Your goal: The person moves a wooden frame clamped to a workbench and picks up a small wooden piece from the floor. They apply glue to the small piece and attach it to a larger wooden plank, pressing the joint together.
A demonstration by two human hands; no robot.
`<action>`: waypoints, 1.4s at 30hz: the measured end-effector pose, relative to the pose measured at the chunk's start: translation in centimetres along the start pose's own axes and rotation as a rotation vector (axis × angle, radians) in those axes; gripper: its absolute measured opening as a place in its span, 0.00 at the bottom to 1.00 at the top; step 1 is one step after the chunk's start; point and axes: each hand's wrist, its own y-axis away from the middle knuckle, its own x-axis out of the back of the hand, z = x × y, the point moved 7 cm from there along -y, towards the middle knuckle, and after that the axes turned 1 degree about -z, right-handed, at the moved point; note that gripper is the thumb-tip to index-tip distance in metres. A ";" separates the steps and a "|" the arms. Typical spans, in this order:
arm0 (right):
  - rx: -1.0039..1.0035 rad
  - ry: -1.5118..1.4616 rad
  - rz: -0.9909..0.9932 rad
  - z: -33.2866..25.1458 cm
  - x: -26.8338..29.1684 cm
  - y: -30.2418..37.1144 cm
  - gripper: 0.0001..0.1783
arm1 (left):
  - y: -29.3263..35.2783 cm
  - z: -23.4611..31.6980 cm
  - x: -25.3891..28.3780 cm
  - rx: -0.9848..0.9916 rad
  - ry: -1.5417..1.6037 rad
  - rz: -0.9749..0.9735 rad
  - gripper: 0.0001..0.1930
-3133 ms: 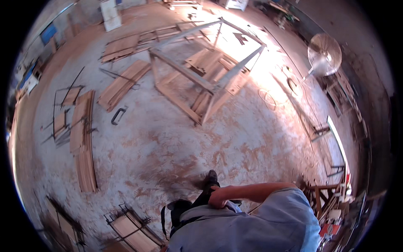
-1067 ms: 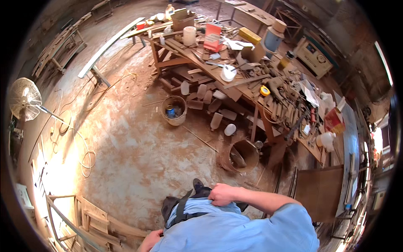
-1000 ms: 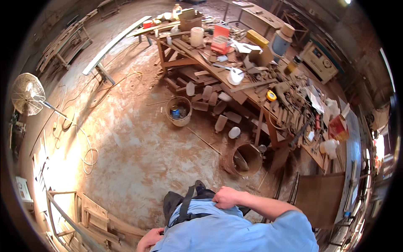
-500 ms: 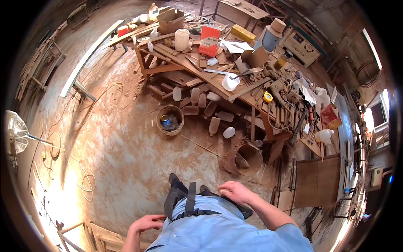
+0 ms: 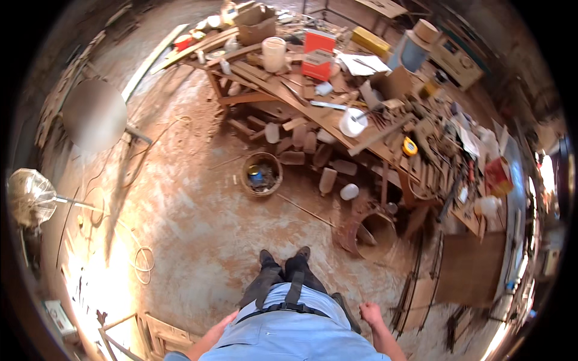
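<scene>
My left hand (image 5: 218, 330) hangs beside my waist at the lower edge, against the blue shirt. Its fingers look stretched out, though partly hidden, and nothing shows in them. On the other side, my right hand (image 5: 369, 313) is held away from my hip with its fingers curled in, and I see nothing held. Neither hand touches the cluttered wooden workbench (image 5: 241, 97) ahead. On the bench lie a red-and-white box (image 5: 319, 55), a white plastic container (image 5: 353, 123), a yellow tape measure (image 5: 409, 146) and many hand tools.
Under the bench are several plastic bottles (image 5: 328, 180). A round basket (image 5: 263, 193) and a tipped brown bucket (image 5: 344, 236) stand on the dusty floor. At left are a standing fan (image 5: 33, 197) and a loose cable (image 5: 144, 265). A wooden frame (image 5: 162, 328) is nearby.
My right hand has swung from in front of my waist out to the right. My left hand has dropped closer to my side. The view has shifted; a blurred grey round patch appears at far left.
</scene>
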 end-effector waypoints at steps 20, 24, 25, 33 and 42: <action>0.121 0.344 -0.269 -17.6 -3.4 -2.9 0.27 | 5.4 12.8 0.7 -0.296 -0.182 -0.089 0.31; 0.477 0.508 -0.190 -15.7 -10.7 -9.4 0.22 | 4.1 13.9 7.2 -0.368 0.249 -0.120 0.40; 0.543 0.544 -0.180 -16.4 -12.0 -11.0 0.21 | 0.2 11.9 11.4 -0.356 0.395 -0.084 0.44; 0.979 0.630 -0.148 -41.8 -22.2 -10.0 0.16 | 2.0 14.8 24.2 -0.520 0.323 0.080 0.17; 0.360 0.514 -0.228 -70.9 -35.0 -5.7 0.12 | -3.7 14.1 32.7 -0.526 0.631 -0.038 0.26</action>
